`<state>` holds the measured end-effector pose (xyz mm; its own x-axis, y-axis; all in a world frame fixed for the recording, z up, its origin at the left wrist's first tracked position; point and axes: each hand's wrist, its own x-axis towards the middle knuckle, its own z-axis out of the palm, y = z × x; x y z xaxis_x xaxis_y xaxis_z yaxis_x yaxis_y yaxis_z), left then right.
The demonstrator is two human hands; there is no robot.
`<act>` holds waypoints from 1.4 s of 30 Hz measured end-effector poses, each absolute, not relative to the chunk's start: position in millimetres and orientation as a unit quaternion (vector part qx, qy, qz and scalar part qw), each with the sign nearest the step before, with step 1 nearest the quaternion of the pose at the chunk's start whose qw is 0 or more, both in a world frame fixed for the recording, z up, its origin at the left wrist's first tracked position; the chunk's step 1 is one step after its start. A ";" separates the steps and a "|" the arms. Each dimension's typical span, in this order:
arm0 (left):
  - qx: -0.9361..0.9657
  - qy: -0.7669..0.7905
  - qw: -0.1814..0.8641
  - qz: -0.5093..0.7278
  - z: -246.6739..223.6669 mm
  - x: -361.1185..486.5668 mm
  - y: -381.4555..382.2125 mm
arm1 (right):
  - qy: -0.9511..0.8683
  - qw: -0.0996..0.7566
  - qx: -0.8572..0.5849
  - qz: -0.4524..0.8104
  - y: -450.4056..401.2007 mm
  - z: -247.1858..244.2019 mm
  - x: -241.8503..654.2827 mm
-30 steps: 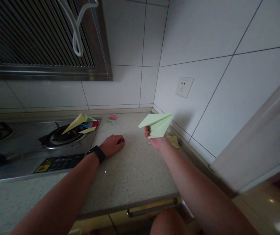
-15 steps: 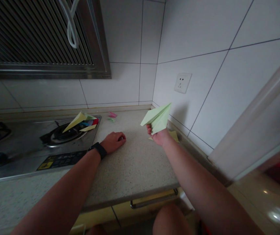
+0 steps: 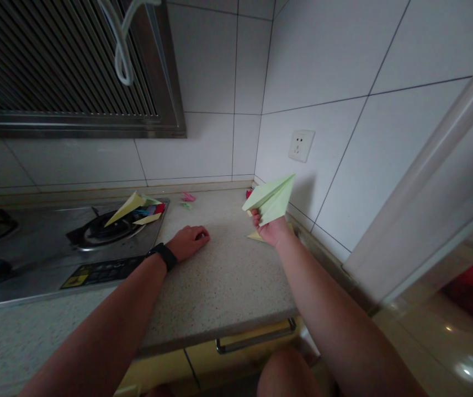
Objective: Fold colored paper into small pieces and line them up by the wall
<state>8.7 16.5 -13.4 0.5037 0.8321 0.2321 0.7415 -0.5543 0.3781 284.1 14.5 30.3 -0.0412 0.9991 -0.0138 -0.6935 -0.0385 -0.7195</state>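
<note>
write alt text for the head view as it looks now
A person's right hand holds a pale green paper plane above a kitchen counter by white tiled walls. The left hand, a black band on its wrist, rests loosely curled on the counter beside a gas stove, where folded papers lie about the nearer burner.

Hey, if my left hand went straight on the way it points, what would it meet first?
Probably your right hand with the pale green paper plane, but that looks raised, so your left hand might pass beneath, toward the yellow paper.
</note>
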 end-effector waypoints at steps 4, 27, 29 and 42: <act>0.860 0.458 0.117 0.192 -12.3 9.1 15.6 | -0.282 0.621 -0.277 0.677 14.8 31.0 284.6; 0.862 0.453 0.126 0.188 -10.2 9.7 13.7 | -0.440 0.690 -0.331 0.470 8.6 44.7 304.6; 0.863 0.451 0.129 0.188 -10.2 9.9 13.8 | -0.485 0.698 -0.398 0.346 7.4 46.7 313.0; 0.861 0.453 0.133 0.191 -9.4 10.3 14.5 | -0.615 0.436 -0.657 -0.029 5.6 40.1 347.8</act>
